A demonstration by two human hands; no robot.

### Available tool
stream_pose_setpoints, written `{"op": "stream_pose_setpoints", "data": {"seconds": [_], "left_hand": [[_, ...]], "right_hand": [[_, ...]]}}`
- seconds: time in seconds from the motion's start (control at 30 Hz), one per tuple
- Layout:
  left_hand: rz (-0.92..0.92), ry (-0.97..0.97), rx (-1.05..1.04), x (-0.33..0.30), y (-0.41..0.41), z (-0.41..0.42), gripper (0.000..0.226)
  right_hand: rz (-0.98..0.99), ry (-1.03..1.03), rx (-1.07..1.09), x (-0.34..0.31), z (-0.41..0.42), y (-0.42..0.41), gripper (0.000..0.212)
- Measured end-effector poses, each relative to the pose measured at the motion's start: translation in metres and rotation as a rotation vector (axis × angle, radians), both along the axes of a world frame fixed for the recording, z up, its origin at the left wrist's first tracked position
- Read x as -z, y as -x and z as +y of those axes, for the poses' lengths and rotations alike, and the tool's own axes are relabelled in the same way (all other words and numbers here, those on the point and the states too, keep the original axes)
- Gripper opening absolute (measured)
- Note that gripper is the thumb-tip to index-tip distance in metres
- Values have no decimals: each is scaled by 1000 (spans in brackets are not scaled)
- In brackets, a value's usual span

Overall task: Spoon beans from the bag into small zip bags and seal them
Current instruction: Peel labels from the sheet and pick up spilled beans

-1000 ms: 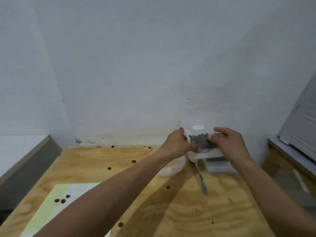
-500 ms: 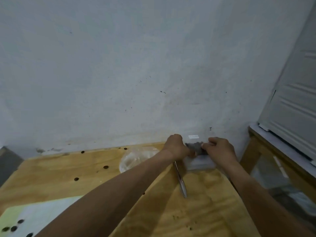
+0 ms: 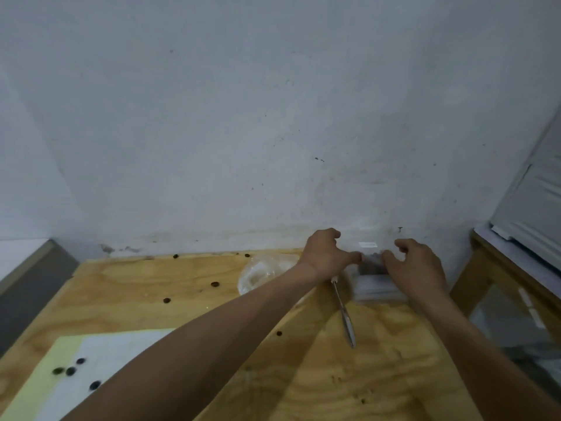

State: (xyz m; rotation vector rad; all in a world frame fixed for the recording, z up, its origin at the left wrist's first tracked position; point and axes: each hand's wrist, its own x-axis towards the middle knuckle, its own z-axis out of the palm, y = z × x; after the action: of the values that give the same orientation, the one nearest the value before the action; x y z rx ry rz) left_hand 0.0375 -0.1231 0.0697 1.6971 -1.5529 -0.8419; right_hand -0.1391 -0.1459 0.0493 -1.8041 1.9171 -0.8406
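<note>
A small clear zip bag point(image 3: 371, 262) with dark beans inside sits at the table's far right, close to the wall. My left hand point(image 3: 326, 253) pinches its left edge and my right hand point(image 3: 416, 265) pinches its right edge. The bag rests on or just above a stack of empty zip bags point(image 3: 379, 288). A metal spoon point(image 3: 344, 314) lies on the wood below my left hand, handle toward me. A crumpled clear plastic bag point(image 3: 261, 273) lies left of my left wrist; its contents are unclear.
The plywood table point(image 3: 349, 375) has loose beans point(image 3: 166, 300) scattered on it. A pale sheet of paper point(image 3: 100, 360) with a few beans lies at the front left. A wooden bench point(image 3: 498, 268) stands off the right edge. The wall is right behind the bags.
Both hands have lowered the bean-filled zip bag from the air down onto the stack by the wall. The view has swung to the right and up.
</note>
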Motion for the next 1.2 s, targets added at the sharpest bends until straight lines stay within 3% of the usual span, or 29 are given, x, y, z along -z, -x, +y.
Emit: {"op": "stream_pose_setpoints", "data": {"seconds": [0.23,0.47,0.67,0.8,0.9,1.0,1.2], "left_hand": [[-56,213,-125,-18,-76,40,61],[-225,159,-348,-11,-215,115,54],[-416,-104,-400,24,-324,206,54],[-554,-114,-303,60,-359,242,82],[-633,-177,-274,79,-370,245,62],[-666,-191,-231,87,-374,242,59],[-670,-163,-213,96,-384,240,59]], "right_hand": [[35,234,-103,-27,13,-65,45],[-47,343,-415,-43,58,-175,32],[-6,209,-934,-22,117,-267,21],[142,64,-1183,5,151,-313,27],[170,28,-1216,20,168,-337,35],[162,15,-1207,30,176,-352,37],[132,33,-1189,45,181,-363,15]]}}
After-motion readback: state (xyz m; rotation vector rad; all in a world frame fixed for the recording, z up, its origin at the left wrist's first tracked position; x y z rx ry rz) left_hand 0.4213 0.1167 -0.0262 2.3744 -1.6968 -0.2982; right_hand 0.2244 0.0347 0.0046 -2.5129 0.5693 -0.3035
